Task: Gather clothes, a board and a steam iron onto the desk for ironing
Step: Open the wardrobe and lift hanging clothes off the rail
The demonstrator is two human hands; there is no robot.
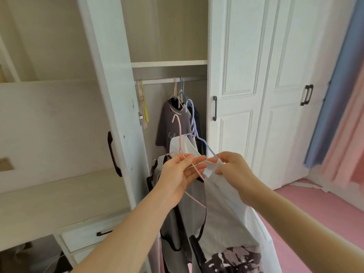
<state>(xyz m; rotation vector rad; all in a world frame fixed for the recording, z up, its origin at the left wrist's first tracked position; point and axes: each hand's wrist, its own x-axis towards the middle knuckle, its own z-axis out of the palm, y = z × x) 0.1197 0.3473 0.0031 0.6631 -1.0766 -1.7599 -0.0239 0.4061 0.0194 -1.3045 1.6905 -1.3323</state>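
Note:
I stand in front of an open wardrobe. My left hand grips a pink hanger that carries a grey garment with black trim. My right hand pinches the arm of a blue hanger and the shoulder of a white garment hanging from it. Both hangers are off the rail, held side by side in front of the wardrobe. A dark patterned cloth shows at the bottom. No board or iron is in view.
On the rail a dark grey T-shirt and other clothes still hang, with empty pink and yellow hangers at the left. The open wardrobe door stands left, closed white doors right, pink floor and curtains beyond.

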